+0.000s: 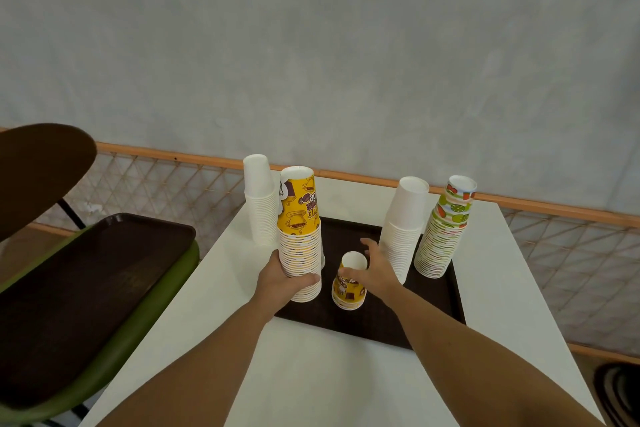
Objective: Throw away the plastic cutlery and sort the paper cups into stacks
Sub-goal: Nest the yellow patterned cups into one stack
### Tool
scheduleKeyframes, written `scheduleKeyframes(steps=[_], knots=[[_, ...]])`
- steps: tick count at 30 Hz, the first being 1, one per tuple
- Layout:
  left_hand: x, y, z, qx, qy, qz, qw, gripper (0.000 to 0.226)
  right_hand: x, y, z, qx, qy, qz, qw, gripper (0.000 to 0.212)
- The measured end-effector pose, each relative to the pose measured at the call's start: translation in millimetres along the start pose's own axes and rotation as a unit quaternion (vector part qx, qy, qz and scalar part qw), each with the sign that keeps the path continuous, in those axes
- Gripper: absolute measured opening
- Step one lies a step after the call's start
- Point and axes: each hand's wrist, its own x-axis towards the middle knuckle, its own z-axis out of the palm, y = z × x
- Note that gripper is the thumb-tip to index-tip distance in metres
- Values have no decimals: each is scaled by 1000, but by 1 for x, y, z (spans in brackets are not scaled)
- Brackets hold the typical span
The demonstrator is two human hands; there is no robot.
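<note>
Gripping the tall yellow stack low on its side, the left hand holds it upright at the dark tray's front left. The right hand, fingers spread wide, hovers just beside the short yellow stack standing on the tray. Behind stand the left white stack, the right white stack and 1 fruit-print stack.

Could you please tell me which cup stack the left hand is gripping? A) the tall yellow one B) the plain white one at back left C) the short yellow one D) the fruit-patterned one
A: the left hand curls round the lower part of the tall yellow stack.
</note>
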Motion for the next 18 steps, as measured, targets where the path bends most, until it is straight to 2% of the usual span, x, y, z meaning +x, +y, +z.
scheduleKeyframes(steps=[5, 13, 18], knots=[[1, 2, 0, -2, -1, 2, 1000, 83, 0, -14, -5, -4, 10, -15, 1000, 84], [2, 5, 2, 11, -6, 8, 1000, 80, -6, -73, -30, 112, -23, -104, 988, 61], [0, 7, 3, 10, -17, 15, 1000, 83, -9, -106, -26, 107, -64, -150, 981, 68]])
